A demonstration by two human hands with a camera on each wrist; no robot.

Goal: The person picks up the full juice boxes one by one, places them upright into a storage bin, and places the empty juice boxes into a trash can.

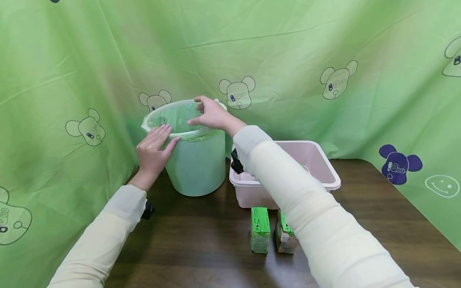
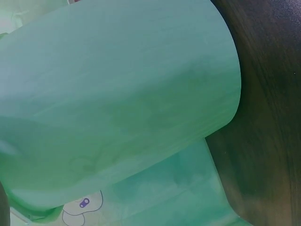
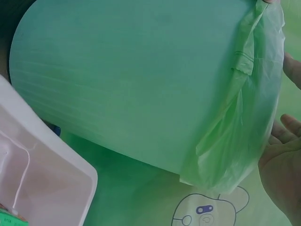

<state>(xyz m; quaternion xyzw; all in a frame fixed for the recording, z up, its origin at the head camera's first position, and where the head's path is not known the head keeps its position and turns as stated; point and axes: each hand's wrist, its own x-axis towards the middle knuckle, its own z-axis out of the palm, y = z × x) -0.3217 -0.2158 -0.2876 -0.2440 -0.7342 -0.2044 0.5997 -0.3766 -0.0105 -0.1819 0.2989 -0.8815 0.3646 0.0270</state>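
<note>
A light-green trash bin stands on the table, lined with a thin green plastic bag whose edge is folded over the rim. A pale ring runs around the bin's mouth. At the near left of the rim rests my left hand, fingers extended over the edge and thumb out to the side. My right hand is over the bin's right side, its thumb and fingers spread apart with nothing between them. In the left wrist view the bin's wall fills most of the picture.
Right of the bin is a pink plastic tub, partly covered by my right sleeve, with a green-topped item inside. Two green drink cartons stand in front of it. A green printed curtain hangs behind the dark wooden table.
</note>
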